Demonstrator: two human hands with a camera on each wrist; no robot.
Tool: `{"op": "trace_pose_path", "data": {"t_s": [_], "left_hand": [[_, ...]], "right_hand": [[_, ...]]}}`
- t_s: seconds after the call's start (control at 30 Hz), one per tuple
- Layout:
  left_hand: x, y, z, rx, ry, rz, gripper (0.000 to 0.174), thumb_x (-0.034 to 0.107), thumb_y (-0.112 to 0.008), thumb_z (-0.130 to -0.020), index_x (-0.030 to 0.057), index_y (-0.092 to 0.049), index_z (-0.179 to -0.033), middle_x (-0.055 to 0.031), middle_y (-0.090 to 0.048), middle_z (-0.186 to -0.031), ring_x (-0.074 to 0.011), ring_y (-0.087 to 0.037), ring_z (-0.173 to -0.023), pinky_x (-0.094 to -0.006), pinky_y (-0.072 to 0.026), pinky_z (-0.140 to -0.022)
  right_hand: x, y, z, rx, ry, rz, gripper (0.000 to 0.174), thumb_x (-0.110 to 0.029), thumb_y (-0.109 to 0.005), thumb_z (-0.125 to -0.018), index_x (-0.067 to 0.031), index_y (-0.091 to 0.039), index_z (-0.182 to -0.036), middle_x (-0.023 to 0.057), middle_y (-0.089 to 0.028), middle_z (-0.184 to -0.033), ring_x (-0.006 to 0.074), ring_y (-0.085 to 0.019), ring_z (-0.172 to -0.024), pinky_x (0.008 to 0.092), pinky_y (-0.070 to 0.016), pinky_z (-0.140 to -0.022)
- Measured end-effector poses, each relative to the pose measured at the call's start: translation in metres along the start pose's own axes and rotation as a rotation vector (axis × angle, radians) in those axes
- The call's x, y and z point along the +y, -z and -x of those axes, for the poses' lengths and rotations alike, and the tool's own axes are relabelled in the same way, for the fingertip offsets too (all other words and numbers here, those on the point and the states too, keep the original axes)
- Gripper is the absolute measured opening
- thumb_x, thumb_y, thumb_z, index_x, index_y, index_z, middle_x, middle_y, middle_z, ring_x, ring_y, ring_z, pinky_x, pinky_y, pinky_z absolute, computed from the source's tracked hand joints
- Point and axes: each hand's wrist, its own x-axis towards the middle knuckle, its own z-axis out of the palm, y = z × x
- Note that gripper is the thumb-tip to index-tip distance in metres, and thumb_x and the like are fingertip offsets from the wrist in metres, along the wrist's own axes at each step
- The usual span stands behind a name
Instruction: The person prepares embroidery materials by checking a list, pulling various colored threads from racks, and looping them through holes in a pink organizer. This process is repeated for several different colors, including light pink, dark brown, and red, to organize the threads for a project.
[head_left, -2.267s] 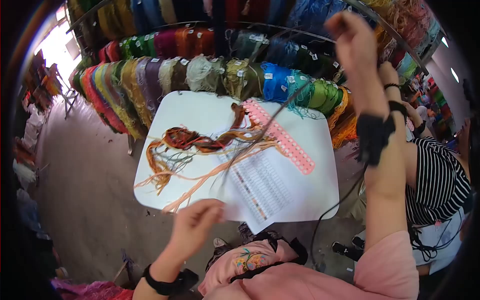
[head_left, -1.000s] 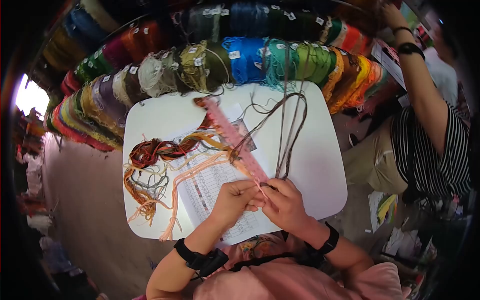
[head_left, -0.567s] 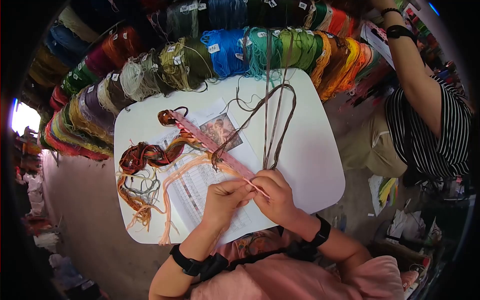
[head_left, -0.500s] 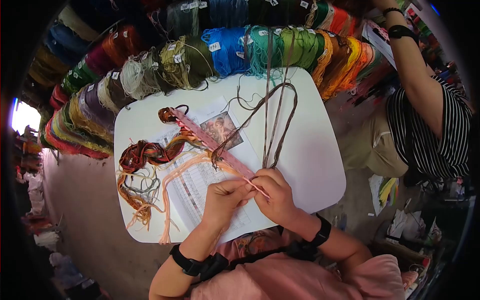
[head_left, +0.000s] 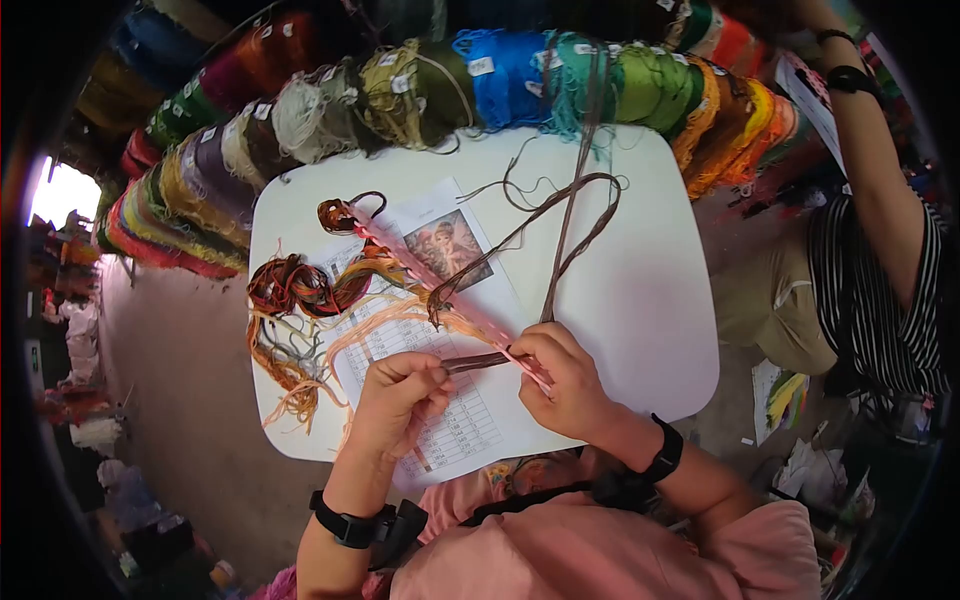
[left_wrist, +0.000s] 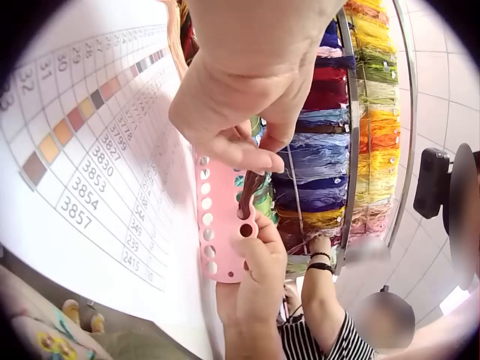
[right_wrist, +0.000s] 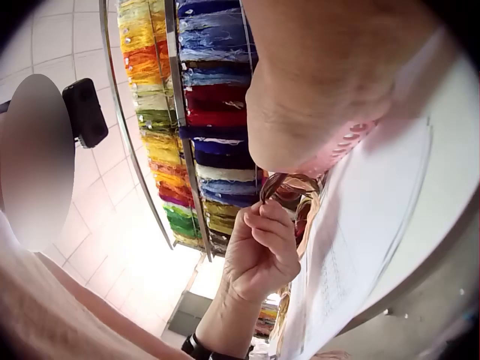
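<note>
My right hand (head_left: 560, 385) grips the near end of a pink perforated thread holder (left_wrist: 220, 217), a strip with round holes along its edge. The holder slants on edge over the table in the head view. With thumb and fingertips, my left hand (head_left: 403, 400) pinches a short bundle of brown embroidery thread (head_left: 476, 363). In the left wrist view this bundle runs through a hole of the holder. On the far side, long brown strands (head_left: 568, 235) trail away across the table. Peach, rust and dark red threads (head_left: 285, 290) hang from the holder and lie to the left.
A printed chart (head_left: 470, 430) with a picture lies under the holder on the white table (head_left: 650, 300). Behind stand racks of labelled thread skeins (head_left: 515, 80). At the right, another person in a striped top (head_left: 865, 280) reaches toward the racks.
My right hand has come down to the holder. Both hands worked together at its end; since then the left hand has moved away to the left, drawing the brown bundle out.
</note>
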Motion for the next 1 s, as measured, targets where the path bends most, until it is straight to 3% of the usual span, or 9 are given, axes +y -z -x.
{"op": "trace_pose_path", "data": {"t_s": [0.17, 0.4, 0.5, 0.6, 0.7, 0.73, 0.83, 0.93, 1.0], "left_hand": [[0.002, 0.003, 0.008, 0.034, 0.149, -0.03, 0.01, 0.009, -0.059, -0.079, 0.0001, -0.061, -0.084, -0.0052, -0.06, -0.067, -0.009, -0.057, -0.053, -0.0168, -0.0493, -0.047], [-0.011, 0.019, 0.036, 0.161, 0.066, 0.277, 0.025, 0.019, -0.054, -0.085, -0.0003, -0.057, -0.1, -0.0056, -0.058, -0.067, -0.0052, -0.045, -0.046, -0.0149, -0.0326, -0.039], [0.001, 0.015, 0.056, 0.04, 0.065, 0.413, 0.032, 0.021, -0.051, -0.086, -0.0012, -0.049, -0.109, -0.0057, -0.056, -0.065, -0.0047, -0.045, -0.045, -0.0165, -0.0323, -0.037], [0.005, 0.017, 0.054, -0.149, 0.045, 0.221, 0.033, 0.017, -0.048, -0.086, -0.0028, -0.044, -0.112, -0.0061, -0.056, -0.065, -0.0056, -0.047, -0.045, -0.0175, -0.0338, -0.037], [-0.013, 0.0, 0.031, -0.139, 0.127, -0.456, 0.031, 0.011, -0.046, -0.085, -0.0041, -0.043, -0.112, -0.0071, -0.055, -0.065, -0.0078, -0.052, -0.046, -0.0185, -0.0381, -0.039], [-0.012, -0.007, 0.029, -0.122, 0.086, -0.553, 0.027, 0.007, -0.047, -0.083, -0.0044, -0.047, -0.107, -0.006, -0.054, -0.064, -0.0105, -0.055, -0.049, -0.0203, -0.0428, -0.042], [-0.023, 0.016, 0.039, 0.124, -0.19, -0.583, 0.019, 0.008, -0.053, -0.082, -0.0054, -0.053, -0.096, -0.0046, -0.054, -0.064, -0.0112, -0.056, -0.052, -0.0221, -0.0451, -0.044], [0.009, 0.061, 0.085, 0.257, 0.02, -0.561, 0.03, 0.028, -0.049, -0.087, 0.0001, -0.06, -0.087, -0.002, -0.057, -0.068, -0.0088, -0.055, -0.052, -0.0202, -0.0416, -0.043], [0.016, 0.096, 0.123, 0.384, 0.09, -0.239, 0.028, 0.028, -0.049, -0.086, 0.0029, -0.057, -0.076, -0.0001, -0.049, -0.053, -0.0089, -0.046, -0.042, -0.0206, -0.0383, -0.04]], "right_hand": [[-0.003, -0.011, -0.003, -0.105, 0.045, 0.051, 0.032, 0.008, -0.05, -0.058, -0.0002, -0.049, -0.088, 0.0127, -0.047, -0.085, 0.0289, -0.047, -0.074, 0.0341, -0.0413, -0.062], [-0.01, -0.023, -0.005, -0.307, 0.158, 0.092, 0.035, 0.0, -0.058, -0.06, -0.0015, -0.048, -0.093, 0.0124, -0.045, -0.09, 0.0292, -0.044, -0.081, 0.0346, -0.0381, -0.071], [-0.007, -0.027, -0.01, -0.369, 0.213, 0.152, 0.028, -0.002, -0.057, -0.066, -0.0023, -0.048, -0.092, 0.0106, -0.047, -0.088, 0.0286, -0.046, -0.079, 0.0345, -0.0377, -0.072], [0.001, -0.034, -0.006, -0.324, 0.15, 0.172, 0.023, 0.003, -0.051, -0.07, -0.0027, -0.049, -0.092, 0.0082, -0.052, -0.085, 0.0274, -0.049, -0.076, 0.0367, -0.0394, -0.07], [0.004, -0.039, 0.0, -0.265, -0.049, -0.084, 0.025, 0.003, -0.051, -0.069, -0.0058, -0.05, -0.093, 0.0089, -0.055, -0.084, 0.0285, -0.05, -0.075, 0.0379, -0.0403, -0.069], [0.004, -0.038, 0.0, -0.288, -0.153, -0.192, 0.027, 0.0, -0.054, -0.067, -0.0064, -0.051, -0.093, 0.0088, -0.053, -0.085, 0.0282, -0.05, -0.075, 0.0377, -0.0394, -0.07], [-0.003, -0.045, -0.004, -0.266, 0.146, 0.206, 0.031, -0.005, -0.059, -0.064, -0.0075, -0.052, -0.094, 0.0071, -0.051, -0.088, 0.0258, -0.05, -0.077, 0.037, -0.0382, -0.069], [-0.01, -0.048, -0.006, -0.32, 0.151, 0.354, 0.038, -0.011, -0.064, -0.061, -0.0074, -0.054, -0.098, 0.0052, -0.048, -0.089, 0.0222, -0.049, -0.079, 0.0344, -0.0377, -0.068], [-0.01, -0.05, -0.006, -0.311, 0.139, 0.388, 0.039, -0.011, -0.065, -0.061, -0.0083, -0.055, -0.099, 0.0051, -0.048, -0.088, 0.0216, -0.049, -0.078, 0.034, -0.0382, -0.067]]}}
